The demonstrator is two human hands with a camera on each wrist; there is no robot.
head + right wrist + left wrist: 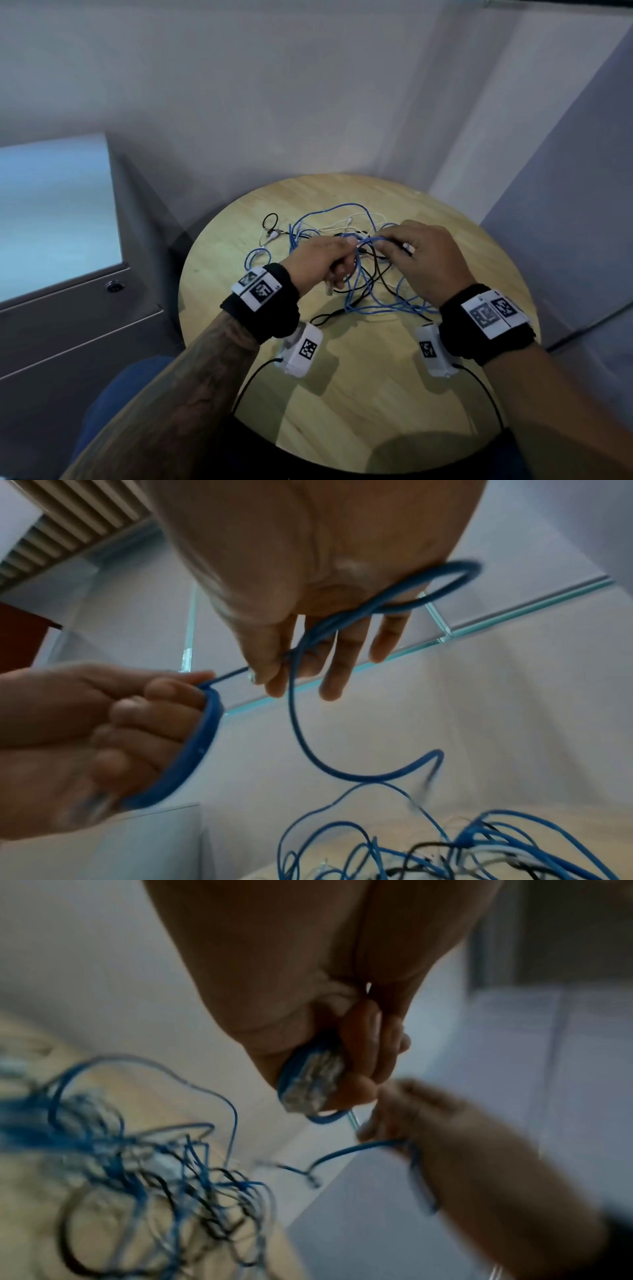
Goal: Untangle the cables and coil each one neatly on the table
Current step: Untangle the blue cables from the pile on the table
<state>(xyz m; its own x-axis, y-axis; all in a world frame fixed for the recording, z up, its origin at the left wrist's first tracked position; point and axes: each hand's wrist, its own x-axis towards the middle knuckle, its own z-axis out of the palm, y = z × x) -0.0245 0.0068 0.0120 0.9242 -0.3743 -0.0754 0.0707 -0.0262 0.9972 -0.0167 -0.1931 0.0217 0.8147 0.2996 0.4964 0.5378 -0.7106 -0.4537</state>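
Observation:
A tangle of blue cable, black cable and white cable lies on the round wooden table. Both hands hover just above the tangle, close together. My left hand grips the blue cable in curled fingers, and its clear plug pokes out below the fist. My right hand pinches the same blue cable between thumb and forefinger, the other fingers held straight. A short stretch of blue cable runs between the two hands, and a loop hangs round the right palm.
A grey cabinet with a lock stands left of the table. Grey partition walls close in behind and to the right. The near half of the table carries only the wrist cameras' black leads.

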